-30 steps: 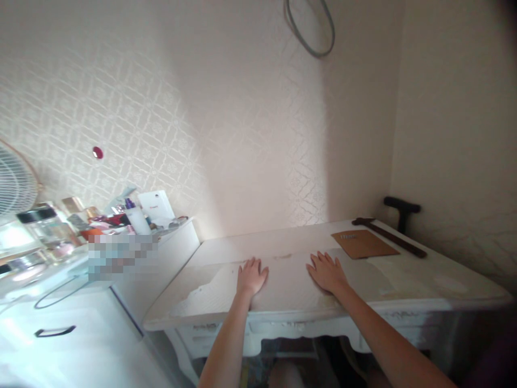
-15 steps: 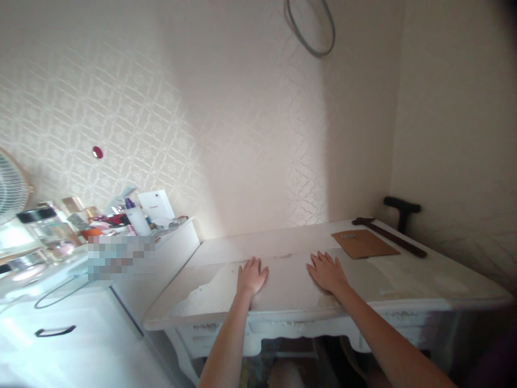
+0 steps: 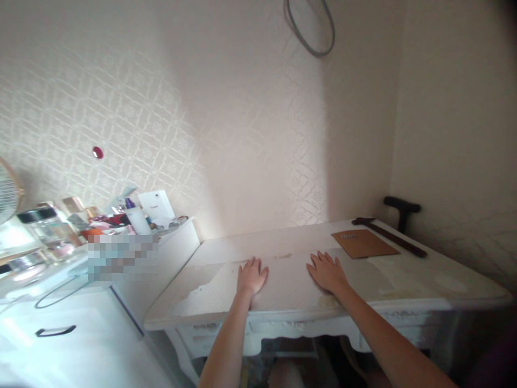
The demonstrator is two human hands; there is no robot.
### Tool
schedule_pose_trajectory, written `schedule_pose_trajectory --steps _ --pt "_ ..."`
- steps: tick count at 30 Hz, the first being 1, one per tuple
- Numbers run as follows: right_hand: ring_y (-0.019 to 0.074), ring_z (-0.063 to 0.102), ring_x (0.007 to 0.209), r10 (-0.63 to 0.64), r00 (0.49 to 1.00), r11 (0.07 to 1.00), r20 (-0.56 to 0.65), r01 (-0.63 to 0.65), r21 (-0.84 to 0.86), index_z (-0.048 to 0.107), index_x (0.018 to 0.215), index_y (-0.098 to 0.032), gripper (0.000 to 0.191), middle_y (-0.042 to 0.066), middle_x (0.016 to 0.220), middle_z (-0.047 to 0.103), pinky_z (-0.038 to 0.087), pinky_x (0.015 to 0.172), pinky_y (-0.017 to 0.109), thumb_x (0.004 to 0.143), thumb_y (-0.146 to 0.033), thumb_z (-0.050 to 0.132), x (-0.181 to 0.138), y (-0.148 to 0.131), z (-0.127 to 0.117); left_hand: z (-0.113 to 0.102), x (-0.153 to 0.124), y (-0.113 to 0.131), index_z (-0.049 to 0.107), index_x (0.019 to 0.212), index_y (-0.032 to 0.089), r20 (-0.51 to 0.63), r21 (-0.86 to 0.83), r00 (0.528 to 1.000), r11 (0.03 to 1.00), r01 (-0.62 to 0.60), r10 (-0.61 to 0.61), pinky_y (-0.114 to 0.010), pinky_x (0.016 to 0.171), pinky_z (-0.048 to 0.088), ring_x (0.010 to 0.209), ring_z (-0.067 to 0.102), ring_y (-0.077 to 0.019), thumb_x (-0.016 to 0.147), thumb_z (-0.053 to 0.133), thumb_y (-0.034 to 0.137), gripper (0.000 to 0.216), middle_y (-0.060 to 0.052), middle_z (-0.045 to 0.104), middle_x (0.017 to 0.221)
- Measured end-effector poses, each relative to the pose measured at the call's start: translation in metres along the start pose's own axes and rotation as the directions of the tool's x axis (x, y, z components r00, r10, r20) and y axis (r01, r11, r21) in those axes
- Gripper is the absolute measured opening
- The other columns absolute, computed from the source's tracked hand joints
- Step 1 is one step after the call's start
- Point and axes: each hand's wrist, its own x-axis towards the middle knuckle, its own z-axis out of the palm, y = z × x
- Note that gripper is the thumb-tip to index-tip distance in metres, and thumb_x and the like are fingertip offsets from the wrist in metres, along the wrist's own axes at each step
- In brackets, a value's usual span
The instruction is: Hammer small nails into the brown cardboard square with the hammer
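My left hand (image 3: 251, 276) lies flat, palm down and fingers spread, on the white table (image 3: 404, 285) near its front edge. A little to its right my right hand (image 3: 327, 271) rests the same way, fingers stretched out, holding nothing. Beyond the right hand lies a brown board (image 3: 363, 243) with a few small nails on it. A dark hammer (image 3: 390, 236) lies along the table's far right side.
A white drawer unit (image 3: 81, 323) stands at the left, its top crowded with bottles and jars (image 3: 60, 226). A fan (image 3: 8, 188) shows at the left edge. A grey hoop (image 3: 311, 27) hangs on the patterned wall. A dark handle (image 3: 402, 206) stands in the corner.
Both hands stay where they were. The view has shifted slightly, so less of the fan shows at the left edge.
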Motion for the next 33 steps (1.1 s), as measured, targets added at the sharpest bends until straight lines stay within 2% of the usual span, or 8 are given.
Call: schedule_pose_trajectory --steps 33 --pt "0.03 0.022 0.135 -0.001 1.0 1.0 0.001 0.001 -0.003 0.038 0.139 -0.016 0.057 0.013 0.148 0.03 0.014 0.106 0.051 0.091 -0.044 0.025 -0.0012 -0.0003 -0.001 0.0034 0.0018 -0.002 0.043 0.132 0.02 -0.008 -0.018 1.0 1.0 0.0 -0.001 -0.048 0.109 0.02 0.134 0.03 -0.0256 0.09 0.03 0.049 0.053 -0.009 0.034 0.146"
